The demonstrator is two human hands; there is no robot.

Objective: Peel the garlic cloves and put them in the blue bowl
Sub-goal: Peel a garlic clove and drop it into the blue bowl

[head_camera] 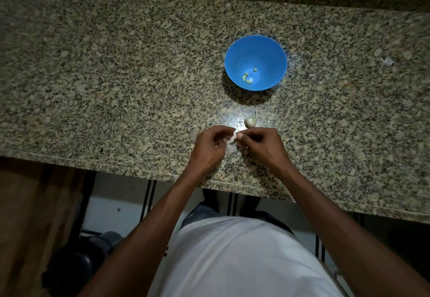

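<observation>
On the speckled grey-and-tan granite counter (116,75), near its front edge, saw two bare hands close together. Left hand (209,148) curled, thumb and fingers pinching one side of a small pale garlic clove (235,136) with thin white skin. Right hand (263,145) curled too, thumb and first finger pinching the other side of the same clove. Held just above the stone, between both sets of fingertips, in a bright patch of light. Could not tell how much skin was off.

Just past the hands, lay a small whitish garlic bulb piece with a thin dry stem (250,121), right on the counter, not touching either hand.

Farther back sat a round blue plastic bowl (235,50), well apart from the hands. Inside it, near the bottom, lay a few small pale peeled garlic cloves (247,78).

Far to the right, saw a tiny scrap of thin papery skin (386,61) on the stone.

Below the counter edge, saw a white shirt (244,261)
</observation>
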